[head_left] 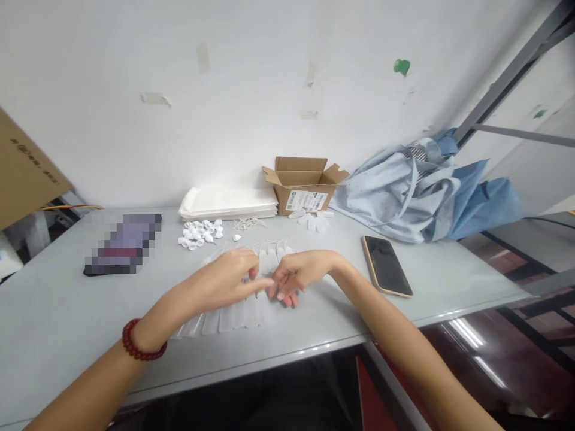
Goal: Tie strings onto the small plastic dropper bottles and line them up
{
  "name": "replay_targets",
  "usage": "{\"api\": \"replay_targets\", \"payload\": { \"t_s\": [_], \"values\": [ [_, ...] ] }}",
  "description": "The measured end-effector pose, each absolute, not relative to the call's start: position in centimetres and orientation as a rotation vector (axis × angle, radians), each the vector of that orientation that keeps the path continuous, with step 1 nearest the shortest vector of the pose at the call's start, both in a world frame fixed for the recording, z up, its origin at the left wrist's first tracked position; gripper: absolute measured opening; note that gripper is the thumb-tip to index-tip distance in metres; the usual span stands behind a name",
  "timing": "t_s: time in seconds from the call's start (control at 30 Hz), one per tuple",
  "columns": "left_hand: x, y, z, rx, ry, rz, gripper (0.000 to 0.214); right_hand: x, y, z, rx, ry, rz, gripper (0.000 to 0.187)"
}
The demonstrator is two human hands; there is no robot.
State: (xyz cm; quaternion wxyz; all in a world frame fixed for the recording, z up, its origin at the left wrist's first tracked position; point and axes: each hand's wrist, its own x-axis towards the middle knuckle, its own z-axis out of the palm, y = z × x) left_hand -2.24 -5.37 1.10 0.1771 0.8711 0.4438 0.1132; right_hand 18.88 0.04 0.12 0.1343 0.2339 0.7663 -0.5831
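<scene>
My left hand (233,274) hovers over a row of translucent plastic tubes (227,320), its fingers apart and a long digit pointing right. No object shows in it. Its fingertip meets the fingers of my right hand (303,272), which bends down at the wrist. The right thumb and fingers are drawn together, and whatever they pinch, if anything, is hidden. Behind my hands lies another row of translucent tubes (268,261) with thin tips pointing toward the wall, partly covered by my hands. White nozzle caps (200,232) are heaped beyond my left hand.
Thin whitish strips (248,224) lie by the caps. Along the wall are a white stack (229,205), an open cardboard box (300,194), small clear pieces (314,222) and blue cloth (399,191). A phone (387,266) lies right; a blurred-out dark object (123,244) lies left.
</scene>
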Motion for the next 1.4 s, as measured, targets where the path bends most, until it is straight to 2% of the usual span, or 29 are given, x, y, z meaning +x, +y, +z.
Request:
{"api": "replay_targets", "payload": {
  "t_s": [0.17, 0.27, 0.33, 0.4, 0.5, 0.63, 0.9, 1.2, 1.4],
  "values": [
    [-4.7, -1.6, 0.4, 2.430, 1.545, 0.610, 0.029, 20.1, 1.1, 0.6, 0.841, 2.422, -1.845, 0.021],
    [-6.0, 1.1, -0.9, 2.368, 1.680, 0.743, 0.029, 20.6, 2.4, 0.0, 1.268, 2.685, -1.808, 0.022],
    [-6.5, 2.6, -1.9, 2.374, 1.658, 0.756, 0.032, 20.8, 3.4, -0.8, 1.683, 2.872, -1.501, 0.020],
    [-6.5, 3.8, -2.8, 2.432, 1.600, 0.736, 0.036, 20.8, 4.5, -1.8, 1.999, 3.013, -0.935, 0.018],
    [-6.3, 4.8, -3.7, 2.473, 1.560, 0.696, 0.040, 21.0, 5.8, -3.2, 2.034, 3.061, -0.223, 0.026],
    [-6.4, 5.1, -4.4, 2.441, 1.541, 0.658, 0.038, 21.6, 6.8, -4.6, 1.949, 2.915, 0.146, 0.039],
    [-6.5, 4.9, -4.4, 2.329, 1.622, 0.875, 0.037, 22.0, 7.9, -6.6, 1.871, 2.833, 0.258, 0.039],
    [-5.8, 3.1, -3.0, 2.319, 1.683, 0.947, 0.043, 22.2, 7.9, -6.2, 1.851, 2.804, 0.265, 0.053],
    [-5.6, 2.6, -2.9, 2.299, 1.678, 0.995, 0.040, 22.3, 7.9, -6.4, 1.884, 2.677, 0.314, 0.053]
  ]
}}
